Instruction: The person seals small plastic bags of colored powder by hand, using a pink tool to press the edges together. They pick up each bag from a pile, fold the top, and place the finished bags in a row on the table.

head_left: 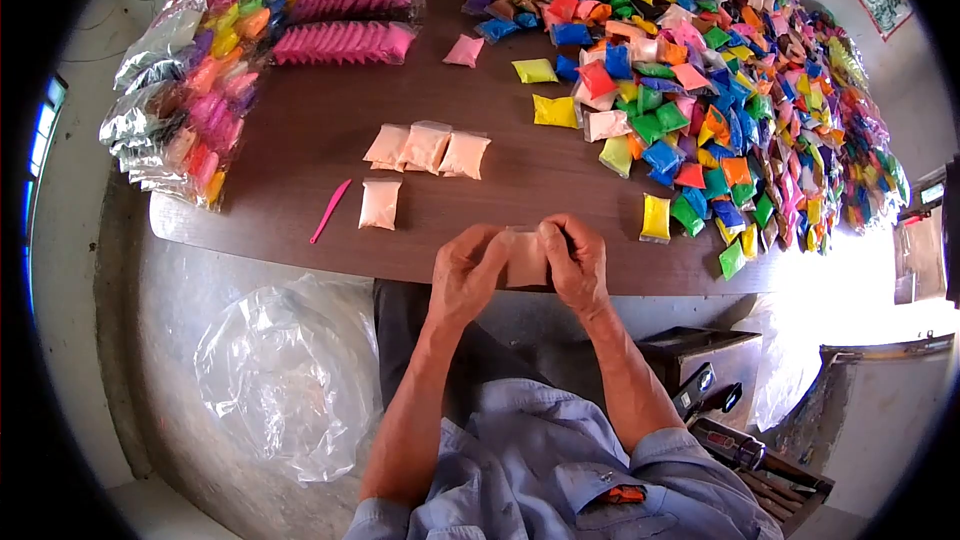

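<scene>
Between my hands, at the front edge of the brown table (280,155), is a small clear packet with peach-coloured filling (526,260). My left hand (466,272) pinches its left side, and my right hand (578,262) grips its upper right corner. Three similar peach packets (425,147) lie overlapping in a row further up the table. Another single peach packet (379,203) rests just below that row. To its left lies a thin pink plastic tool (330,211), shaped like a small knife.
A large heap of coloured packets (690,100) covers the table's right side. Filled clear bags (190,90) line the left, beside rows of pink packets (343,42). One yellow packet (655,217) lies near my right hand. A big clear plastic bag (285,380) is on the floor.
</scene>
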A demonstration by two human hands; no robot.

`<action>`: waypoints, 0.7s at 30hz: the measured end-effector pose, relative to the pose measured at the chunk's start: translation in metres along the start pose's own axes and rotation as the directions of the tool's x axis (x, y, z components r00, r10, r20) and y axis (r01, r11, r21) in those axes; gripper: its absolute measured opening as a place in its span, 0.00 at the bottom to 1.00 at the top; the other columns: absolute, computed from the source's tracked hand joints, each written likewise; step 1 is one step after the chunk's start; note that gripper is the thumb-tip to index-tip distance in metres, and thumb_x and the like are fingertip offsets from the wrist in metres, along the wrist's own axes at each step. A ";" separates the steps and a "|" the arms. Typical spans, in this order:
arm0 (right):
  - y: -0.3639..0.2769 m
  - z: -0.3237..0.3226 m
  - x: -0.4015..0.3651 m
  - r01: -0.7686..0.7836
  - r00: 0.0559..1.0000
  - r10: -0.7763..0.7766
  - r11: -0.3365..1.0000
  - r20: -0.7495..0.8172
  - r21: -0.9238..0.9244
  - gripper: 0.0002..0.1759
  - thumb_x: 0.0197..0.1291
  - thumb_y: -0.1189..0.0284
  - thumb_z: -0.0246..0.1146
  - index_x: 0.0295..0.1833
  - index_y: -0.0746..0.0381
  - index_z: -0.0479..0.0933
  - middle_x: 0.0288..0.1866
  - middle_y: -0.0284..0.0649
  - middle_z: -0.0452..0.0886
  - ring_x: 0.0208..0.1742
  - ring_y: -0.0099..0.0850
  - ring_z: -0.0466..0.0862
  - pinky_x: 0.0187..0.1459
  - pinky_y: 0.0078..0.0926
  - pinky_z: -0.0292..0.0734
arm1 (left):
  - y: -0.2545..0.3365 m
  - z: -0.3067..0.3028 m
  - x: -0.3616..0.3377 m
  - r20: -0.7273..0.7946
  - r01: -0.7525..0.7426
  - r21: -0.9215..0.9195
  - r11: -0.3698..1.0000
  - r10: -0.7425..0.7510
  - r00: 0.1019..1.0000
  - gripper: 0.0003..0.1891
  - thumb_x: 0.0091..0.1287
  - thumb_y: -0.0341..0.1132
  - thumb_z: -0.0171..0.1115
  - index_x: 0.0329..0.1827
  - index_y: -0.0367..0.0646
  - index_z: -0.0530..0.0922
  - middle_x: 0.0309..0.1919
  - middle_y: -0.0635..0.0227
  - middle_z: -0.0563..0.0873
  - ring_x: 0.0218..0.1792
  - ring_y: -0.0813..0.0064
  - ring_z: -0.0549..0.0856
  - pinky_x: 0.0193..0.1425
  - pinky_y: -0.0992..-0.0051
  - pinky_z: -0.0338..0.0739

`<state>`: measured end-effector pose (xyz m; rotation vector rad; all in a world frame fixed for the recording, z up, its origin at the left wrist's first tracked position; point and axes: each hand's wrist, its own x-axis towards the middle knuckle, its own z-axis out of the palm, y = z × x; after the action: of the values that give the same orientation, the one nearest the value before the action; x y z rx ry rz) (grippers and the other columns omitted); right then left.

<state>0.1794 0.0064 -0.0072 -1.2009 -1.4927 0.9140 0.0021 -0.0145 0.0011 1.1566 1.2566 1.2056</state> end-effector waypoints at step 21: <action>-0.008 0.002 0.003 0.003 1.000 -0.002 0.999 0.031 -0.045 0.16 0.79 0.64 0.62 0.43 0.66 0.84 0.27 0.37 0.81 0.30 0.22 0.77 0.32 0.28 0.74 | -0.001 -0.001 0.000 0.027 -0.011 0.012 1.000 0.010 1.000 0.17 0.78 0.43 0.68 0.36 0.38 0.84 0.23 0.78 0.77 0.27 0.86 0.72 0.29 0.78 0.65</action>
<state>0.1757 0.0071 0.0002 -1.2220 -1.5468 0.9053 0.0008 -0.0149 0.0001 1.1862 1.2405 1.1874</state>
